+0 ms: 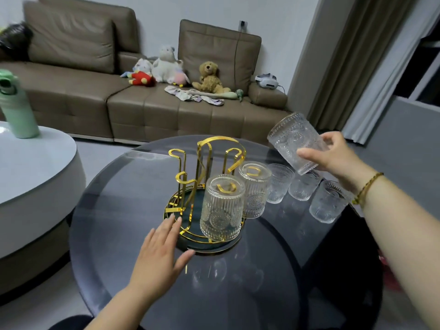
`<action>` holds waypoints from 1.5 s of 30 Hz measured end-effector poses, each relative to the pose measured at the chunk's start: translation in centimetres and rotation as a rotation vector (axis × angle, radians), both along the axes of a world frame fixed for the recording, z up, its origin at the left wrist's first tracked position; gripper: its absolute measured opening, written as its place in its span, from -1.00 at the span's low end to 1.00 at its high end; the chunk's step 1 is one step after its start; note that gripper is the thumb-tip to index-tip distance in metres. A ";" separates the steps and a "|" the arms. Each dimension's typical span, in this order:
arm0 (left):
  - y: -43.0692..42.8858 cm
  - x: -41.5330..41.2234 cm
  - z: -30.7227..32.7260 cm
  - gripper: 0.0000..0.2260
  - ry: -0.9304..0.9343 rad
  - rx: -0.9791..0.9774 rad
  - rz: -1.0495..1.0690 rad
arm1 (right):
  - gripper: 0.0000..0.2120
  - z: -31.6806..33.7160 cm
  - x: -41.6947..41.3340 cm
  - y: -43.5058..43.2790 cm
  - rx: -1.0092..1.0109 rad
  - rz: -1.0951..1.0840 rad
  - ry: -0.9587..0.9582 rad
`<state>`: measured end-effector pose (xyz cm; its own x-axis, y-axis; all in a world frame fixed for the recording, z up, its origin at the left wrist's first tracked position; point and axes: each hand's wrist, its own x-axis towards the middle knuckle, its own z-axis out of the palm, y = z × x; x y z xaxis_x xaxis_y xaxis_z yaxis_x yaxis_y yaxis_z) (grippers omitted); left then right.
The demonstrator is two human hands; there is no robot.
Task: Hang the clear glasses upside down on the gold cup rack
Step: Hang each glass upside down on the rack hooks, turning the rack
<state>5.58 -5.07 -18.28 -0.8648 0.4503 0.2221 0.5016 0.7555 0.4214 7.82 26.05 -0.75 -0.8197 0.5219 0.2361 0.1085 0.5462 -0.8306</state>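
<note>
A living room with a brown sofa [147, 101] behind a round dark glass table [262, 282]. In the head view the gold cup rack [209, 186] stands on that table; two clear glasses hang upside down on its near-right pegs, the nearer one [222, 208] and the farther one [254, 189]. To the right of the rack, three upright glasses [302, 186] sit on the table. The left hand [162, 256] reaches forward palm down, fingers spread flat, fingertips touching the rack's base rim. The right hand [338, 158] is raised above and right of the rack, fingers curled around a tilted glass [296, 141] held clear of the table
</note>
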 end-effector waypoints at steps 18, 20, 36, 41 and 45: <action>0.8 -1.8 0.2 -0.14 0.012 -0.175 -0.055 | -0.37 7.4 -9.8 -4.5 0.522 0.272 -0.294; 0.9 -1.7 -0.1 -0.19 0.043 -0.212 -0.100 | -0.33 7.7 -10.5 -4.9 0.602 0.298 -0.354; 0.8 -2.1 -0.4 -0.23 0.166 -0.202 -0.093 | -0.34 3.8 -13.1 -7.1 0.643 0.575 -0.577; 0.9 -2.5 -0.3 -0.21 0.167 -0.169 -0.092 | -0.33 2.2 -13.9 -7.5 0.638 0.643 -0.669; 0.9 -2.6 -1.2 -0.22 0.160 -0.032 -0.114 | -0.33 1.3 -14.2 -7.1 0.634 0.664 -0.703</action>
